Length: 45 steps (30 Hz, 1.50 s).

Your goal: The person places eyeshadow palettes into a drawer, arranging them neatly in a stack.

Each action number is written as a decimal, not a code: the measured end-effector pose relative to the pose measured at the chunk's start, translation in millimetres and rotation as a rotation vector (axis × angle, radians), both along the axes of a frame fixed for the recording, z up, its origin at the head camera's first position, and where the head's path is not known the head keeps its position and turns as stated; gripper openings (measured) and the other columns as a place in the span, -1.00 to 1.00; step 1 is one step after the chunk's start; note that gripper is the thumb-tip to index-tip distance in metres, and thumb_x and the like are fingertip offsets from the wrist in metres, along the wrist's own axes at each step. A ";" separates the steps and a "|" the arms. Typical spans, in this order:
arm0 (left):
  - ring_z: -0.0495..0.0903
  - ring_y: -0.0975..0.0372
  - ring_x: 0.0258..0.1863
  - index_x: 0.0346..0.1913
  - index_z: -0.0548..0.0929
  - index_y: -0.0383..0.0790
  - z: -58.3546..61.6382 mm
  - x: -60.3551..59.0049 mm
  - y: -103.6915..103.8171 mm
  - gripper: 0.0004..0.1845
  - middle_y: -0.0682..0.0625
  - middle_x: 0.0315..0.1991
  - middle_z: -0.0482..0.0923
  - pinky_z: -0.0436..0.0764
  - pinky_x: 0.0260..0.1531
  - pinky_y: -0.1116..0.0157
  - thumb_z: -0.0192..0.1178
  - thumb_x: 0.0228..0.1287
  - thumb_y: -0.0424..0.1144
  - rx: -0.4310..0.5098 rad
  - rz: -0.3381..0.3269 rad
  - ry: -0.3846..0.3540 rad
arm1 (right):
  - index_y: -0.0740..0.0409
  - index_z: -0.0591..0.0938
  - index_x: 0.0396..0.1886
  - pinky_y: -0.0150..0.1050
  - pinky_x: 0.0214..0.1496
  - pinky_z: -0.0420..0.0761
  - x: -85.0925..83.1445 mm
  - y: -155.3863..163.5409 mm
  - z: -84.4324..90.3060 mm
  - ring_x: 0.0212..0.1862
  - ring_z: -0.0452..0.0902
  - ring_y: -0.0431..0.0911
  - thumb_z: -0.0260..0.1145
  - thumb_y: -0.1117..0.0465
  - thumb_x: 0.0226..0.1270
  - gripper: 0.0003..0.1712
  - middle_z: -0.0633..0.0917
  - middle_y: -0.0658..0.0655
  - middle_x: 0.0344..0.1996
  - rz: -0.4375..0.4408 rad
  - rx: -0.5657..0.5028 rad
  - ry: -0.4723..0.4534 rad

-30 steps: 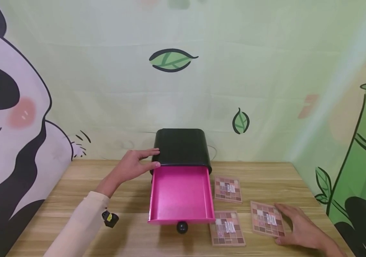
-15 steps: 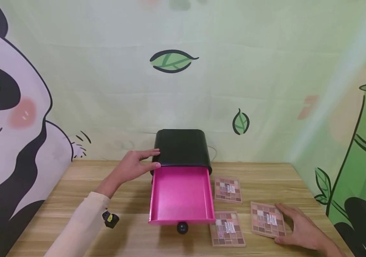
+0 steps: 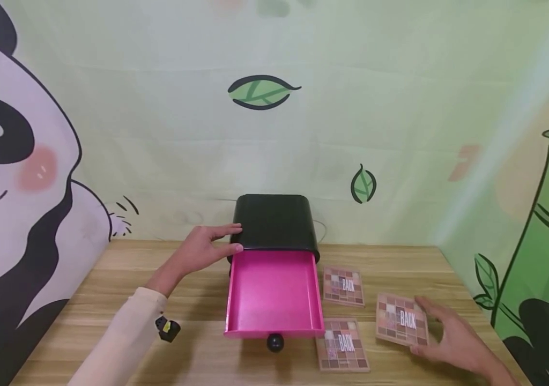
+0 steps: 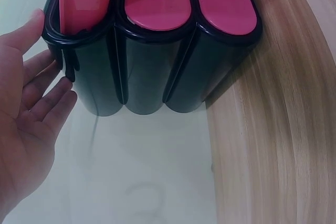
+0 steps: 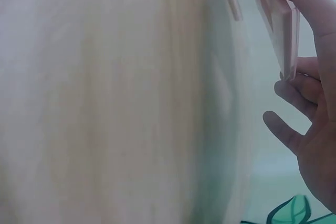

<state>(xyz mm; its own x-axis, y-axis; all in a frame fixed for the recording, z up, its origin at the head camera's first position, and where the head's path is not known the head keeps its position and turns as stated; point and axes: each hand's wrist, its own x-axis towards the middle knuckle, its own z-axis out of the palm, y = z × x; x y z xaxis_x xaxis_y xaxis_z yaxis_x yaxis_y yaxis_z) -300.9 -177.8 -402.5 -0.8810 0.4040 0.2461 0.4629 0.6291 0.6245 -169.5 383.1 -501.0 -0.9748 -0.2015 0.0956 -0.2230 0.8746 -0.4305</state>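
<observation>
A light wooden table [image 3: 110,268] with a straight plank grain carries everything here. Toward its back edge stands a black drawer box [image 3: 274,221], its rear against the wall cloth. Its pink drawer [image 3: 273,294] is pulled out toward the near edge and hangs just above the tabletop, a round black knob [image 3: 275,342] on its front. To the right of the drawer lie 2 eyeshadow palettes flat on the wood: one farther back [image 3: 344,286], just beside the drawer's right wall, and one nearer [image 3: 342,344], by the drawer's front corner. A small black clip [image 3: 168,328] shows near the table's left part.
</observation>
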 end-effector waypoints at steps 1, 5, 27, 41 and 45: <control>0.56 0.03 0.31 0.36 0.61 0.01 0.1 -0.2 -0.1 -0.33 -0.01 0.37 0.53 0.63 0.16 -0.01 0.37 0.26 0.22 0.001 0.001 0.002 | 0.32 0.25 0.56 0.60 0.15 0.33 -0.4 -1.5 2.4 0.32 0.30 0.55 0.64 -0.31 -0.10 0.36 0.34 0.53 0.43 0.000 0.003 0.002; 0.57 0.06 0.28 0.36 0.61 0.01 0.5 -1.0 -0.6 -0.35 0.01 0.36 0.54 0.64 0.13 0.02 0.38 0.26 0.20 -0.002 0.000 0.006 | 0.19 0.17 0.62 0.62 0.14 0.30 -2.2 -8.9 13.0 0.34 0.27 0.56 0.63 -0.33 -0.10 0.40 0.31 0.51 0.45 -0.003 0.010 0.024; 0.60 0.03 0.26 0.36 0.61 -0.04 -0.2 -0.2 -1.1 -0.34 -0.03 0.35 0.55 0.64 0.07 0.05 0.38 0.27 0.17 -0.001 -0.013 0.028 | 0.00 0.14 0.65 0.66 0.22 0.17 -14.2 -60.5 76.2 0.44 0.19 0.50 0.59 -0.35 -0.04 0.35 0.28 0.33 0.53 0.066 0.020 0.208; 0.63 0.14 -0.04 0.37 0.60 0.02 0.1 0.1 -0.1 -0.35 0.02 0.36 0.54 0.56 -0.09 0.17 0.36 0.29 0.20 -0.012 -0.003 0.018 | 0.06 0.26 0.61 0.54 0.33 0.22 -21.4 -109.4 99.3 0.48 0.20 0.38 0.57 -0.42 -0.10 0.33 0.31 0.26 0.53 0.124 -0.015 0.248; 0.62 0.12 -0.07 0.37 0.60 0.00 -0.2 -0.2 0.2 -0.34 0.00 0.36 0.54 0.55 -0.10 0.16 0.35 0.28 0.21 -0.011 -0.007 0.023 | 0.01 0.27 0.61 0.51 0.35 0.25 -25.2 -124.3 102.2 0.50 0.21 0.32 0.58 -0.44 -0.13 0.34 0.31 0.22 0.54 0.140 -0.030 0.261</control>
